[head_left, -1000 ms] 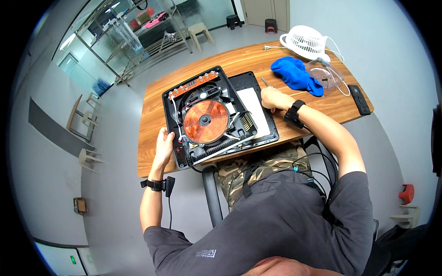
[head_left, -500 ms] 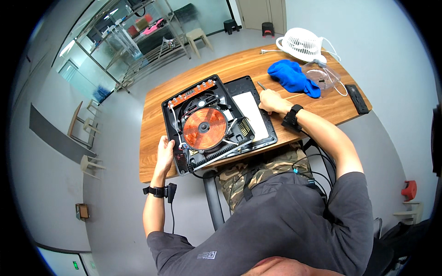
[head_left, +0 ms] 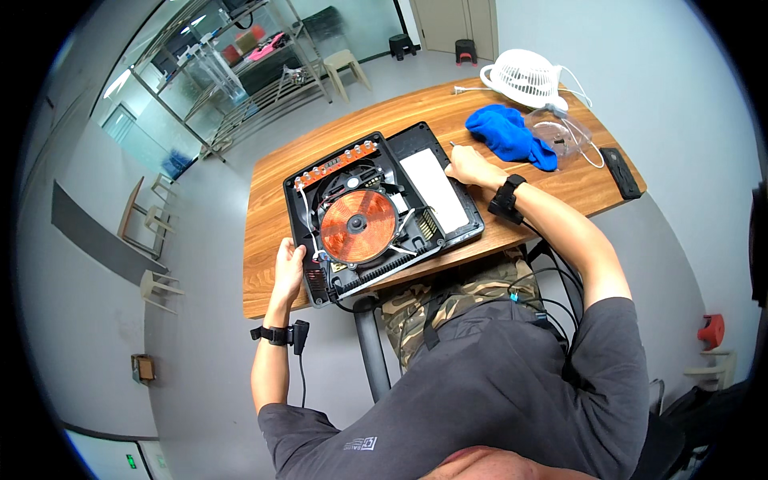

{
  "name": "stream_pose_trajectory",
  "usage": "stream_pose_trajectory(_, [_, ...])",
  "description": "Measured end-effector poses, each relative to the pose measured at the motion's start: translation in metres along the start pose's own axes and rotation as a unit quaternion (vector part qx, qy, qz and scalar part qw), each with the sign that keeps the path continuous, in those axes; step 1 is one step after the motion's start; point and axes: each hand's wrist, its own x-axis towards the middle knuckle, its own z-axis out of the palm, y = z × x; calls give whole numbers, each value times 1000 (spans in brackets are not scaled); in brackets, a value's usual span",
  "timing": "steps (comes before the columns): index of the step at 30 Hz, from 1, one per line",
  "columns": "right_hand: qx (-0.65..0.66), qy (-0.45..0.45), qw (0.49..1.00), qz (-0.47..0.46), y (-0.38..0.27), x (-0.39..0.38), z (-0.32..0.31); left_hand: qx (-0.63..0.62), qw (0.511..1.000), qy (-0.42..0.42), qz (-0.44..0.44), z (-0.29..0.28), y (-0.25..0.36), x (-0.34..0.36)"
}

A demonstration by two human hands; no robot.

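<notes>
An opened black cooker housing [head_left: 404, 173] holds a round copper coil [head_left: 358, 206], wires and an orange button board [head_left: 336, 164]. It overlaps a black panel [head_left: 410, 138] with a white rectangle [head_left: 434, 188]. My left hand [head_left: 286, 268] grips the housing's left edge, thumb on top. My right hand [head_left: 470, 170] is closed at the panel's right edge around a slim tool [head_left: 453, 146]; only its grey tip shows. A blue cloth [head_left: 504, 132] lies just beyond that hand.
The wooden table [head_left: 264, 208] also holds a white fan [head_left: 524, 78] with cord, a clear plastic piece [head_left: 564, 144] and a black strip [head_left: 620, 172] at the right edge. Behind stand metal racks [head_left: 224, 112] and stools [head_left: 342, 66].
The black panel has shifted slightly toward the back and left, with my right hand moving along it. The housing has moved a little against the table; my left hand stays on its edge.
</notes>
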Motion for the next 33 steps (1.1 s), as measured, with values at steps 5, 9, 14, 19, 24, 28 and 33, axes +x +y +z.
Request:
stream_pose_trajectory(5, [21, 25, 999, 2, 15, 14, 6, -1, 1000, 0, -2, 4, 1, 1])
stream_pose_trajectory(9, [63, -37, 996, 49, 9, 10, -16, -10, 1000, 16, 8, 4, -6, -3])
stream_pose_trajectory(14, [147, -42, 988, 24, 31, 6, -31, -13, 1000, 9, 5, 1, -20, 1])
stream_pose_trajectory(19, [183, -38, 982, 17, 37, -8, -56, -38, 999, 15, 19, 6, -25, -2])
stream_pose_trajectory(24, [219, 14, 976, 1, 32, -16, -90, -44, 999, 10, 26, 11, -24, -1])
stream_pose_trajectory(28, [263, 18, 964, -28, 33, -13, -111, -40, 999, -3, 20, 10, -24, 3])
stream_pose_trajectory(33, [196, 24, 980, -34, 22, -2, -141, -54, 998, -11, 11, 7, -21, 7])
